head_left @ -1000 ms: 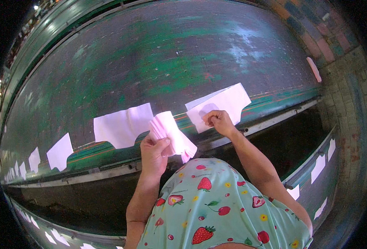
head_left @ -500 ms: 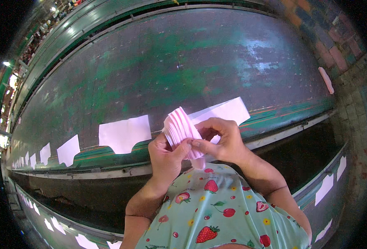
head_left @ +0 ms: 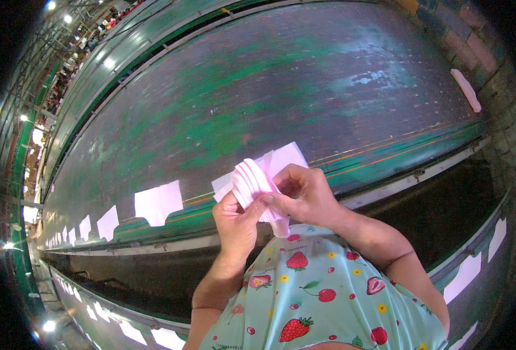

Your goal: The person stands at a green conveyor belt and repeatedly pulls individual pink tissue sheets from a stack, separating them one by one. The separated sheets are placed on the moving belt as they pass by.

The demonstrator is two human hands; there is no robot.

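A folded stack of thin pale pink fabric pieces (head_left: 247,182), its layered edges showing, is held over the near edge of the table, in front of my body. My left hand (head_left: 237,224) grips the stack from its lower left, thumb across the front. From the right, my right hand (head_left: 309,195) pinches its side with thumb and forefinger, the thumbs close together. One corner of cloth hangs below the fingers. A flat pale piece (head_left: 291,155) lies on the table just behind the stack, partly covered by it and my hands.
The long green, worn table (head_left: 211,105) bears a row of pale cut pieces (head_left: 158,203) along its near edge, running left. A rolled pink strip (head_left: 465,90) lies at its far right end. Behind me, another table carries more pale pieces (head_left: 463,278). A dark gap separates the tables.
The view has shifted, and the flat pieces on the table now appear farther left relative to my hands. The stack's layered edges look less fanned out. Both hands keep hold of it.
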